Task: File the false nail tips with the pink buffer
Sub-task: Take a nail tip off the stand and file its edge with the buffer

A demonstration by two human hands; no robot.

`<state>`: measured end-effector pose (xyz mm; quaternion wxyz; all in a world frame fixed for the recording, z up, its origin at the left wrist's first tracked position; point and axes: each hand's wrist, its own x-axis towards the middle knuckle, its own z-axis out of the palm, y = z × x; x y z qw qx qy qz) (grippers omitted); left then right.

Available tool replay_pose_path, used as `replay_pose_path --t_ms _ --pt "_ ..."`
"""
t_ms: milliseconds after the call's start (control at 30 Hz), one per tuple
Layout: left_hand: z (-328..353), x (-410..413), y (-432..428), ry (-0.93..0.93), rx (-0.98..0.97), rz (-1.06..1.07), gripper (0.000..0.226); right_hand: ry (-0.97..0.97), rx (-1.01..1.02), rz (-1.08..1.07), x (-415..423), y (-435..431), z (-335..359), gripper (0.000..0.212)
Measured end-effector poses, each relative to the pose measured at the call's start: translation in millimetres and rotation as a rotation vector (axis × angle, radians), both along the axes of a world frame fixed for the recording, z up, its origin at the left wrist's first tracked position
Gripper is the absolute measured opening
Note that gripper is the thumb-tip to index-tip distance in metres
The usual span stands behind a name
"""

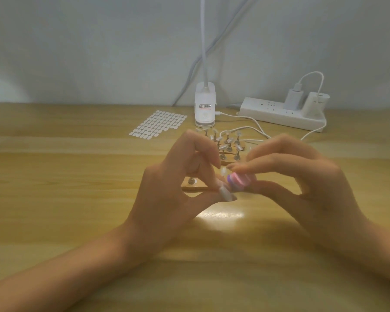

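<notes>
My right hand [302, 183] pinches a small pink buffer block [238, 180] with a purple end between thumb and fingers. My left hand [180, 188] pinches a small clear false nail tip [223, 170] right beside the buffer's left end; the two look to touch, though blur hides the contact. Behind my hands, several more nail tips stand on metal pegs [229, 144] on a wooden holder [193, 188], whose near corner shows through the gap in my left hand with one bare peg on it.
A sheet of white adhesive tabs [158, 123] lies at the back left. A white clip lamp base [205, 106] stands behind the pegs. A white power strip [282, 113] with chargers and white cables [252, 128] sits at the back right. A wooden table [77, 199] bears everything.
</notes>
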<state>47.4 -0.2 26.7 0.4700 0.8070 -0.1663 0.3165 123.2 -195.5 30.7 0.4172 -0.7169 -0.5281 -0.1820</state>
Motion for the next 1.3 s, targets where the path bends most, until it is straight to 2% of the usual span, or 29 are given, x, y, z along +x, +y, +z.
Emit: replay_pose_path --t_ms 100,200,333,433,567,700,800,967,1067,1300 --pt "-1.4 0.9 0.7 -0.021 0.033 -0.004 0.041 -0.07 -0.03 0.046 -2.1 3.1 -2.1 0.018" --pt "-2.1 0.9 1.2 -0.029 0.015 0.001 0.048 -0.049 0.0 -0.02 0.1 -0.2 -0.9 0.022" --pt "-3.1 1.2 2.2 -0.069 0.059 -0.016 0.036 -0.09 -0.022 0.057 -3.8 1.2 -1.8 0.021" --pt "-3.6 0.9 4.0 -0.07 0.02 -0.031 0.039 -0.077 -0.006 -0.023 -0.2 -0.6 -1.1 0.023" --pt "-3.5 1.8 2.8 -0.107 0.037 -0.033 0.034 -0.118 -0.005 0.041 -6.7 1.1 1.5 0.024" --pt "-4.1 0.2 3.6 -0.137 0.077 -0.007 0.035 -0.103 0.014 -0.024 -3.7 -0.9 2.6 0.023" --pt "-4.0 -0.3 2.7 -0.164 0.099 0.02 0.034 -0.157 0.002 0.031 -7.4 -0.2 2.4 0.021" --pt "-4.6 -0.1 5.2 -0.165 0.074 -0.029 0.038 -0.115 0.02 -0.055 2.5 -4.1 0.7 0.026" --pt "-6.7 1.0 5.1 -0.191 0.11 -0.062 0.033 -0.105 0.036 -0.037 1.4 -5.3 2.1 0.025" --pt "-9.5 2.4 7.6 -0.185 0.056 -0.132 0.034 -0.094 0.034 -0.011 -6.6 -3.0 4.6 0.025"
